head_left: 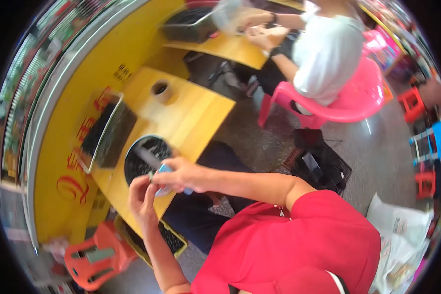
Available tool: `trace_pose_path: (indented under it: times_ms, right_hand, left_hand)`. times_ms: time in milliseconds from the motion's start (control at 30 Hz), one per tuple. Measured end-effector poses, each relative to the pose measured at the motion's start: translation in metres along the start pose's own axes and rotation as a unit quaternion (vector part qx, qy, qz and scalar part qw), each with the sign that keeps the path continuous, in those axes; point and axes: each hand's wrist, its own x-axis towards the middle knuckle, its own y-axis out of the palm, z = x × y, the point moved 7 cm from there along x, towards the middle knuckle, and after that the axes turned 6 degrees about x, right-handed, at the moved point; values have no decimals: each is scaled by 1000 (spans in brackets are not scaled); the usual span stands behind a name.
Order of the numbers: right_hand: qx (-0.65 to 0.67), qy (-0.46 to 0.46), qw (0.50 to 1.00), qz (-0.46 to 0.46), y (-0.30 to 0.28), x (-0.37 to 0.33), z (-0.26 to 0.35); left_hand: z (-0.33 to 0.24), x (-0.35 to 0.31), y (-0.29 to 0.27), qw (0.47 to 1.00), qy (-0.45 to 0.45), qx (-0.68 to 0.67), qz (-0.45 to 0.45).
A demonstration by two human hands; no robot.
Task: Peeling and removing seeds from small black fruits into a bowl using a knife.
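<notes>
My right hand (188,175) is closed around a light-blue object (165,168), mostly hidden by the fingers. A blurred grey, blade-like shape (149,154) lies just beyond it; I cannot tell whether they are joined. My left hand (143,198) pinches something small and greenish at its fingertips, close to the right hand's fingers. Both hands are over the near edge of a round dark basin (131,164) with many small dark pieces in it. The basin stands on a yellow wooden table (193,115).
A rectangular tray (116,134) with dark contents sits left of the basin; a cup (160,91) stands farther back. Below the table is a yellow-rimmed crate (182,249), near an orange stool (90,259). Another person works at a second table (242,51), on a pink chair (357,100).
</notes>
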Motion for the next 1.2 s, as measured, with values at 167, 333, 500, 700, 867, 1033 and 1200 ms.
trace_pose_path:
  times_ms: [167, 333, 500, 700, 867, 1033, 1200]
  right_hand:
    - [29, 10, 999, -34, -14, -4, 11]
    - [-32, -12, 998, -53, -13, -3, 12]
    - [-51, 21, 998, -30, -9, 0, 8]
    - [40, 67, 997, -21, -4, -5, 3]
    - [38, 64, 997, -25, -3, -7, 4]
    - [31, 68, 997, -27, -3, -9, 4]
    - [-4, 40, 999, -23, -1, -9, 8]
  left_hand:
    - [-9, 6, 26, 999, 13, -41, -27]
    - [-13, -2, 11, 987, 99, 91, -89]
    - [-26, -4, 17, 978, 119, 169, -37]
    - [-1, -6, 22, 995, 56, -69, -53]
    - [3, -11, 24, 992, 42, -89, -73]
    - [3, -13, 20, 991, 89, -70, -64]
    - [2, -15, 19, 989, 86, -85, -80]
